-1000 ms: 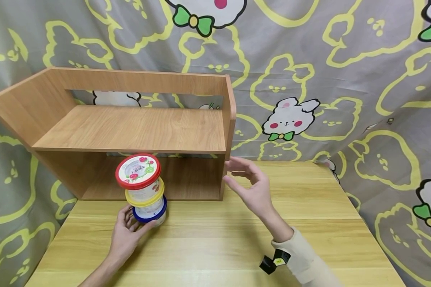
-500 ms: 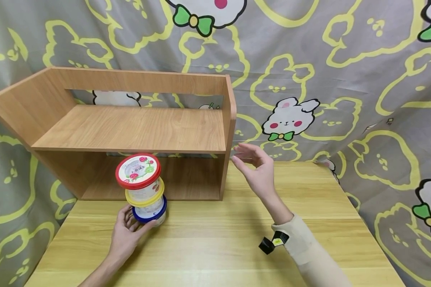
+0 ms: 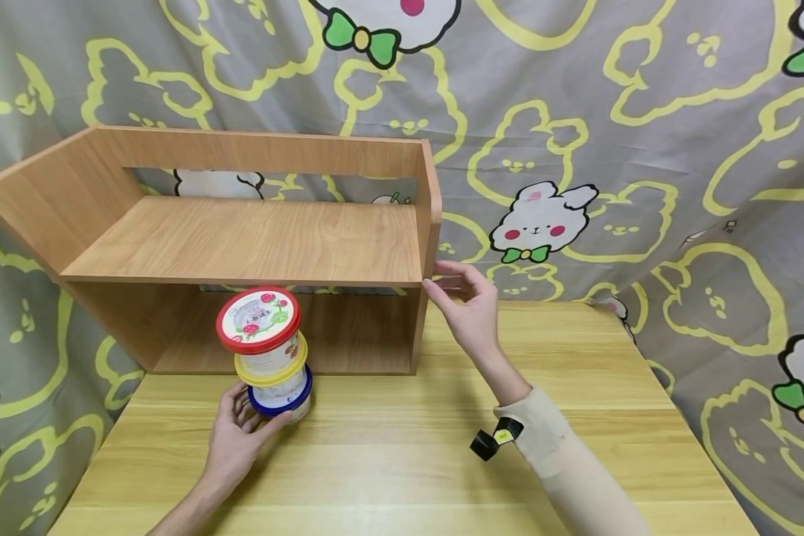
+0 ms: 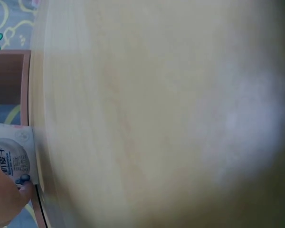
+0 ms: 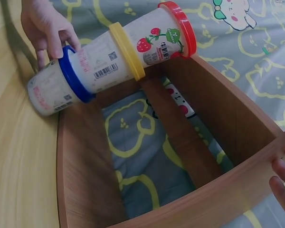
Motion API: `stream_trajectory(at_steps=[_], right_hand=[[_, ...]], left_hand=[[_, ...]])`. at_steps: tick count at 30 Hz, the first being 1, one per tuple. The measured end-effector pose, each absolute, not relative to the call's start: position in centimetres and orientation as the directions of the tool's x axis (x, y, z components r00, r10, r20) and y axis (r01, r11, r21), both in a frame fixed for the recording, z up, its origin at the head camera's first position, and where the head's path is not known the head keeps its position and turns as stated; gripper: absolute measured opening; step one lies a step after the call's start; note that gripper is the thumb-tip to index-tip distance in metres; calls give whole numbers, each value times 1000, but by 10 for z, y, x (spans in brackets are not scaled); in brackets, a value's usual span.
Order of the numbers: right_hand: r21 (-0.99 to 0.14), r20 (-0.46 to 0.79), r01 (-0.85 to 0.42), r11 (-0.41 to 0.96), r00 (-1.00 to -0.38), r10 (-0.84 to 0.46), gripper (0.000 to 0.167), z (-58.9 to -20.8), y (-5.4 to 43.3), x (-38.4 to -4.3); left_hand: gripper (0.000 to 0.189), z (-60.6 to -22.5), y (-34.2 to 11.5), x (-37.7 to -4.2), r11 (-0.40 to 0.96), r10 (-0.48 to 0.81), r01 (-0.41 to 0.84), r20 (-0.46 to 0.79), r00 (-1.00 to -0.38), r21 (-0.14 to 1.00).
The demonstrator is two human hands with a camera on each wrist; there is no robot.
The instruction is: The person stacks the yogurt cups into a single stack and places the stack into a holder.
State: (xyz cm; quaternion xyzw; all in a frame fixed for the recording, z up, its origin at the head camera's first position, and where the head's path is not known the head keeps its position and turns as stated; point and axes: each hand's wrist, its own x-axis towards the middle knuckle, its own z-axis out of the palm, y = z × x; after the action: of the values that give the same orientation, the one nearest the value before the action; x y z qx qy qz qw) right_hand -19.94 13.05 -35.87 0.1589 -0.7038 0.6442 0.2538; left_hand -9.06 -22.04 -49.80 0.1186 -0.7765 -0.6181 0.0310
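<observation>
Three lidded snack tubs are stacked in front of the shelf's lower opening. The red-lidded tub [image 3: 257,320] with strawberry print is on top, the yellow-lidded tub [image 3: 280,390] in the middle, the blue-lidded tub [image 3: 299,409] at the bottom on the table. My left hand [image 3: 233,441] holds the blue-lidded tub, thumb in front and fingers at its left side; the left wrist view shows its blueberry print. At the wooden shelf unit [image 3: 241,238], my right hand [image 3: 470,304] has its fingers loosely bent beside the right side panel [image 3: 429,223], thumb tip right at the front edge.
The unit has an upper board [image 3: 254,231] and a lower compartment [image 3: 362,327] partly behind the stack. It stands at the back of the wooden table [image 3: 388,461]. A grey patterned curtain [image 3: 643,164] hangs behind and around. A small black camera [image 3: 496,438] juts from the right wrist.
My right hand first drew away to the right and up from the side panel, then came back left to its front edge. The left hand and the stacked tubs have stayed in place.
</observation>
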Motion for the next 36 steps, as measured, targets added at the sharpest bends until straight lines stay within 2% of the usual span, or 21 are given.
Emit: stream_trajectory(at_steps=[9, 36], right_hand=[[-821, 571, -556, 132, -808, 149, 30, -358, 125, -203], [-826, 562, -542, 155, -814, 149, 31, -359, 122, -203]], left_hand=[[100, -499, -220, -91, 213, -215, -137, -91, -972, 967], [99, -500, -224, -94, 255, -187, -118, -71, -980, 960]])
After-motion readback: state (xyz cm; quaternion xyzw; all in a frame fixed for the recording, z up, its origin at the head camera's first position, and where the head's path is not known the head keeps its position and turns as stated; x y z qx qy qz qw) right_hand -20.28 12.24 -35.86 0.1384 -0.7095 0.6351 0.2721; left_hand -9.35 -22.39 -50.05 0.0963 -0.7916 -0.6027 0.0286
